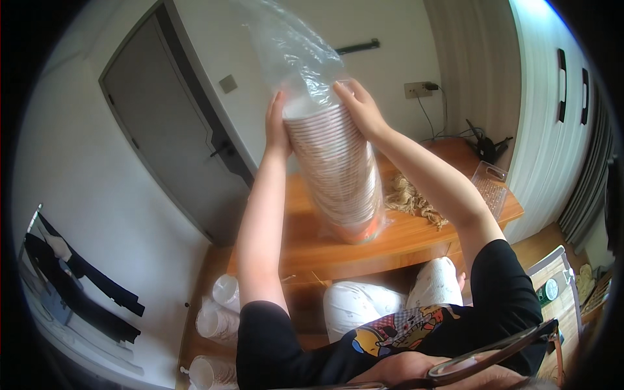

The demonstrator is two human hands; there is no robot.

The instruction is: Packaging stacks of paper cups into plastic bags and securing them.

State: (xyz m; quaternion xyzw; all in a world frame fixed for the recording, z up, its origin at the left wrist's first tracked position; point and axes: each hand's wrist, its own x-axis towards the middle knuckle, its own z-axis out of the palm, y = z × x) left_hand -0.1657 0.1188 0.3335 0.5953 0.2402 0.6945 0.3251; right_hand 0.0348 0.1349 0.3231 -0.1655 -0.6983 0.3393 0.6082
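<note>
1. The left hand (278,130) and right hand (361,110) grip opposite sides of the upper end of a tall stack of nested white paper cups (331,156).
2. A loose, clear plastic bag (296,52) encloses the stack, over the brown wooden worktop (292,237).
3. Beside it lies a tan, stringy bundle (413,198).
4. Low at left, clear bags (218,322) hold more white cups.

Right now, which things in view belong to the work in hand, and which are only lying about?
In the work:
cups, stacked, between left hand and right hand
clear bag around them

Lying about, it seems:
twine on the table
black device near the wall
bagged cups, low at left; these may belong too
</note>
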